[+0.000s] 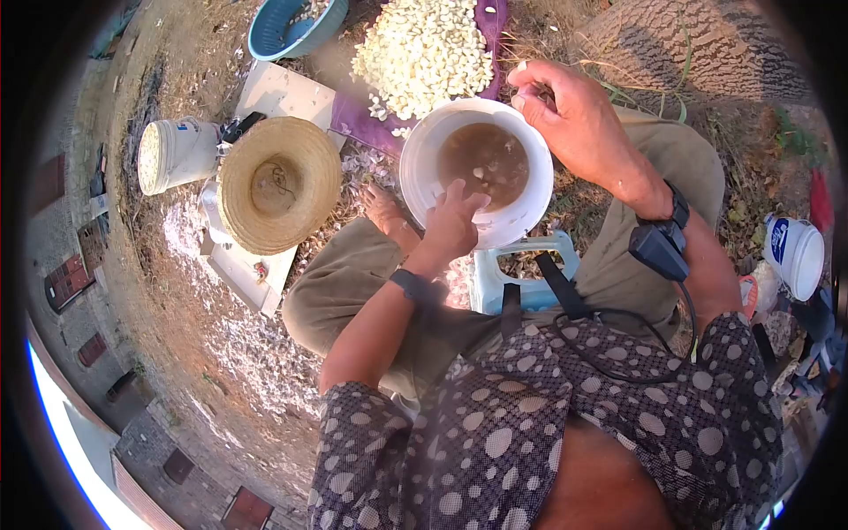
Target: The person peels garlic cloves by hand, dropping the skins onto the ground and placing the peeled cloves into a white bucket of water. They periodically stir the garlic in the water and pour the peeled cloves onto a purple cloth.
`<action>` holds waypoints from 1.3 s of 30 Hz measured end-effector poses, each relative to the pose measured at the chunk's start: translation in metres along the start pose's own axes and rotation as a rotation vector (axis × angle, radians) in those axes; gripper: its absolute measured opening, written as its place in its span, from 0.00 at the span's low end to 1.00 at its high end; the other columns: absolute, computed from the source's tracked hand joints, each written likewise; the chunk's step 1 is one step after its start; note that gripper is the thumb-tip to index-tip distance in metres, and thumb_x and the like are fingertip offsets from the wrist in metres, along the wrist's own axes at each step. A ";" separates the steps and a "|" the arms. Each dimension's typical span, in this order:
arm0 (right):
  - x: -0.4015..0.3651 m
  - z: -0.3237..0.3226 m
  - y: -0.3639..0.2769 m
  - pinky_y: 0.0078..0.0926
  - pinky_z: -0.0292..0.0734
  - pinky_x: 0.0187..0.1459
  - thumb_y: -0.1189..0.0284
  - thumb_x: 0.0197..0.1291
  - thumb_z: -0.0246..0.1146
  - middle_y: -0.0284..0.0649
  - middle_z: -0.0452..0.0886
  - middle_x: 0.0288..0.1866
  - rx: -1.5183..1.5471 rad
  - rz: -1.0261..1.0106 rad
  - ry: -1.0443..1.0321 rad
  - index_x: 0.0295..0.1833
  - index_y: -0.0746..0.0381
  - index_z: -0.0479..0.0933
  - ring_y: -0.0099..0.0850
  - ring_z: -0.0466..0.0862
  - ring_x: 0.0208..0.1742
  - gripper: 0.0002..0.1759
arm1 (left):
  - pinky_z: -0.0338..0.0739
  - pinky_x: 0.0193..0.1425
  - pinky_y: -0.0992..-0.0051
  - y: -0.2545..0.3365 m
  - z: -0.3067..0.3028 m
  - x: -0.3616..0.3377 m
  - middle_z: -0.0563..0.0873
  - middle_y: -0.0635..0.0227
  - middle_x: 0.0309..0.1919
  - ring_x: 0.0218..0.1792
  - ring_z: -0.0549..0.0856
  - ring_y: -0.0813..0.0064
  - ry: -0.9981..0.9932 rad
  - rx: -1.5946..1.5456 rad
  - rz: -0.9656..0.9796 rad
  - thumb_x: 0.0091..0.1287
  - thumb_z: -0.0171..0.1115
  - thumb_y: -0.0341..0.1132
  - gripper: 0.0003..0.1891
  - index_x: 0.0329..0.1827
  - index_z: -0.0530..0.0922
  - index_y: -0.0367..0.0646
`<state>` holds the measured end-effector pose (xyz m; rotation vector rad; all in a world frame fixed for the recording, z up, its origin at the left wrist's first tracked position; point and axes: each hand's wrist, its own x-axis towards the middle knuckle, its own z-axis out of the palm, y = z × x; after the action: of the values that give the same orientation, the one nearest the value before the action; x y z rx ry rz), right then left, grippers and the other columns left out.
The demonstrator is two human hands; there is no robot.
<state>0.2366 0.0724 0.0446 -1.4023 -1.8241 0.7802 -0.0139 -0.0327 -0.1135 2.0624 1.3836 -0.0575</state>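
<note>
A white bucket (415, 168) stands between my knees with murky brown water (477, 155) in it and a few pale pieces afloat. My left hand (452, 221) reaches over the bucket's near rim, fingers spread toward the water and holding nothing I can see. My right hand (574, 119) is raised by the bucket's right rim with its fingers curled in; whatever they may hold is too small to tell. Just beyond the bucket, a heap of peeled garlic cloves (428, 53) lies on a purple cloth (362, 124).
A straw hat (309, 212) rests at the left, near a white bucket (168, 159). A blue basin (309, 40) is at the top. Papery skins (256, 353) litter the ground. A tree trunk (707, 44) stands upper right, another white bucket (802, 261) farther right. A light-blue stool (486, 283) is beneath me.
</note>
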 end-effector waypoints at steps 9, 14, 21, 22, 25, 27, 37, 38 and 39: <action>-0.001 -0.024 -0.009 0.39 0.79 0.44 0.73 0.68 0.64 0.48 0.85 0.38 0.091 0.123 -0.015 0.51 0.66 0.81 0.44 0.87 0.40 0.10 | 0.84 0.44 0.51 0.048 0.057 0.003 0.88 0.52 0.33 0.38 0.89 0.45 -0.128 0.052 0.124 0.65 0.63 0.32 0.11 0.50 0.80 0.45; -0.002 -0.042 0.001 0.35 0.79 0.42 0.73 0.68 0.65 0.48 0.86 0.35 0.180 0.094 0.045 0.49 0.65 0.82 0.38 0.86 0.36 0.08 | 0.83 0.46 0.48 0.041 -0.011 0.019 0.89 0.50 0.35 0.42 0.89 0.44 -0.220 0.109 0.088 0.65 0.66 0.35 0.11 0.49 0.85 0.47; 0.006 -0.070 0.012 0.28 0.78 0.41 0.76 0.70 0.64 0.38 0.86 0.36 0.335 0.114 0.188 0.50 0.67 0.82 0.23 0.82 0.36 0.08 | 0.83 0.50 0.63 0.075 -0.183 0.013 0.91 0.53 0.37 0.40 0.91 0.62 -0.146 -0.222 -0.075 0.64 0.75 0.40 0.19 0.52 0.88 0.37; 0.005 -0.075 0.010 0.29 0.78 0.40 0.76 0.70 0.64 0.39 0.85 0.36 0.332 0.100 0.200 0.50 0.67 0.82 0.25 0.82 0.35 0.08 | 0.83 0.50 0.64 0.076 -0.193 0.009 0.92 0.55 0.38 0.40 0.90 0.66 -0.109 -0.286 -0.073 0.64 0.75 0.40 0.19 0.54 0.88 0.37; 0.003 -0.087 -0.003 0.31 0.77 0.40 0.75 0.69 0.64 0.42 0.83 0.34 0.207 0.068 0.183 0.49 0.67 0.81 0.29 0.81 0.33 0.08 | 0.83 0.49 0.66 0.089 -0.227 0.004 0.93 0.59 0.39 0.41 0.90 0.71 0.000 -0.265 -0.095 0.64 0.75 0.39 0.21 0.57 0.88 0.39; 0.009 -0.091 -0.008 0.33 0.77 0.40 0.75 0.69 0.64 0.44 0.82 0.33 0.109 0.080 0.099 0.48 0.67 0.81 0.31 0.80 0.32 0.07 | 0.83 0.48 0.67 0.104 -0.254 0.001 0.93 0.60 0.38 0.40 0.90 0.72 0.056 -0.222 -0.184 0.64 0.75 0.38 0.20 0.57 0.89 0.39; 0.113 -0.042 0.111 0.21 0.67 0.21 0.47 0.77 0.58 0.43 0.88 0.35 0.338 0.909 -0.554 0.53 0.70 0.78 0.20 0.73 0.20 0.31 | 0.83 0.45 0.68 0.045 -0.327 0.056 0.92 0.59 0.35 0.36 0.89 0.74 0.366 -0.525 -0.044 0.65 0.76 0.36 0.17 0.50 0.88 0.31; 0.112 -0.031 0.128 0.18 0.65 0.19 0.45 0.77 0.56 0.44 0.89 0.36 0.548 0.981 -0.596 0.54 0.70 0.77 0.18 0.72 0.19 0.33 | 0.83 0.45 0.68 0.038 -0.337 0.065 0.92 0.58 0.34 0.36 0.90 0.73 0.392 -0.490 -0.025 0.64 0.75 0.35 0.16 0.49 0.88 0.31; 0.114 -0.019 0.139 0.15 0.63 0.18 0.43 0.78 0.55 0.45 0.89 0.37 0.761 1.051 -0.639 0.56 0.70 0.76 0.16 0.70 0.18 0.35 | 0.84 0.45 0.68 0.028 -0.345 0.076 0.92 0.58 0.33 0.36 0.90 0.72 0.406 -0.487 -0.010 0.64 0.75 0.34 0.16 0.49 0.88 0.31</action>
<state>0.3092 0.2162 -0.0372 -1.5815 -0.7827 2.3554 -0.0621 0.2059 0.1448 1.7061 1.4602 0.6627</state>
